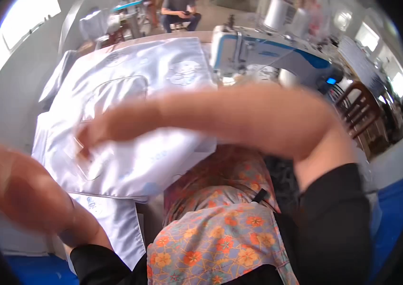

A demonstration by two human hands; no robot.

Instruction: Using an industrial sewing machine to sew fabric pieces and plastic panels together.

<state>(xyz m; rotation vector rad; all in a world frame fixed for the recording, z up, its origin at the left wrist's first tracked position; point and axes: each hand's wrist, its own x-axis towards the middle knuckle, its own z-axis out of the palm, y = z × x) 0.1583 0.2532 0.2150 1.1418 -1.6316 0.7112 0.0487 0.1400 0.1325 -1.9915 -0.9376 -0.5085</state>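
A white sewn cloth piece [182, 109] with a stitched cartoon figure and pale blue prints lies spread over the table on the left. My right arm reaches across it, and my right hand [98, 135] is over its left part with the fingers bent downward. Motion blurs those fingers, so whether they pinch the cloth does not show. At the far left my left hand [16, 185] is raised beside the cloth, apart from it and badly smeared. More white cloth [116, 223] with dark piping hangs over the front edge below.
A white and blue sewing machine [273, 54] stands behind my right forearm, with white thread cones [277, 14] above it. A wooden chair [360, 107] is at the right. Another person [180, 14] sits at the back. My flowered apron [215, 237] covers my lap.
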